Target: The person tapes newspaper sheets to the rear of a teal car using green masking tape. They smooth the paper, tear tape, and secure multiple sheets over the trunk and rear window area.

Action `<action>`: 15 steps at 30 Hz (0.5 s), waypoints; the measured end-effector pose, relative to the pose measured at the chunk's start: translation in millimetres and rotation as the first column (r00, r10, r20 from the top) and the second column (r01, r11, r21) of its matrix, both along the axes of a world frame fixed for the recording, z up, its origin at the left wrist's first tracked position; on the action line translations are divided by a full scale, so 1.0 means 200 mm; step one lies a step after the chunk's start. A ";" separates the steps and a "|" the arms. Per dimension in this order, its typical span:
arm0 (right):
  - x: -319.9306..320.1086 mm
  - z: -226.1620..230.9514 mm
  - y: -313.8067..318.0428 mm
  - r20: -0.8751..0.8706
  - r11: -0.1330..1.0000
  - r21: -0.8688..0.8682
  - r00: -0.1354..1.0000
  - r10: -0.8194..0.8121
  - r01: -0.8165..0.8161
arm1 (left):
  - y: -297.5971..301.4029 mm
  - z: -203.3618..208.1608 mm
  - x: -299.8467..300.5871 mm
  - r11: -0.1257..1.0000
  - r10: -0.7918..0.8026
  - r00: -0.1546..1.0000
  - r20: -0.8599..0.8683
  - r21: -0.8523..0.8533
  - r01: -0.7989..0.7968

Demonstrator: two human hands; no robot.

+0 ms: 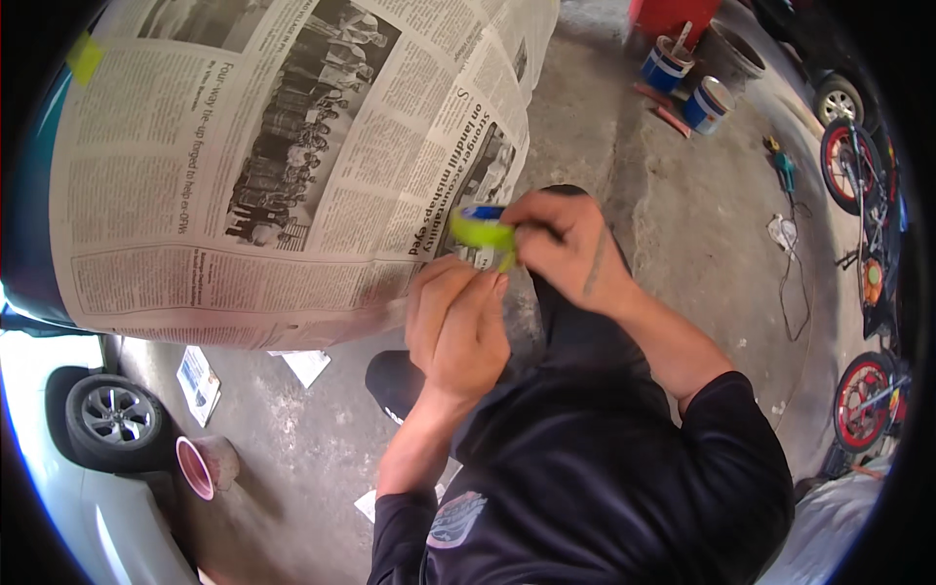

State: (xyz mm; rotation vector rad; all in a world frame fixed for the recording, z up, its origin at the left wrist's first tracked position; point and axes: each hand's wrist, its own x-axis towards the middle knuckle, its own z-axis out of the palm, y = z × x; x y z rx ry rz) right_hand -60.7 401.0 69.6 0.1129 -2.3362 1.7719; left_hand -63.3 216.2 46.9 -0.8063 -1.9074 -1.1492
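Sheets of newspaper (380,146) cover a rounded, dark teal vehicle panel (39,239) in front of me. Over the newspaper's right lower edge, my right hand (580,249) grips a roll of yellow-green masking tape (480,232) with a blue inner core. A short tail of tape hangs from the roll between my hands. My left hand (456,327) is closed just below the roll, fingertips pinched at that tail. The exact contact of the left fingertips is partly hidden. A piece of the same tape (85,58) sticks at the newspaper's upper left corner.
Two blue paint cans (709,105) stand at the upper right beside a dark bucket (733,51). A green power tool (783,168) with its cord lies on the floor. Red-rimmed motorcycle wheels (864,400) line the right. A pink-lined tub (207,465) and a car wheel (115,414) are lower left.
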 end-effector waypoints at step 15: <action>-0.23 -0.23 0.37 0.162 0.904 -0.359 0.939 0.304 -0.231 | 0.25 0.04 -0.31 0.856 0.042 0.994 0.105 -0.517 0.019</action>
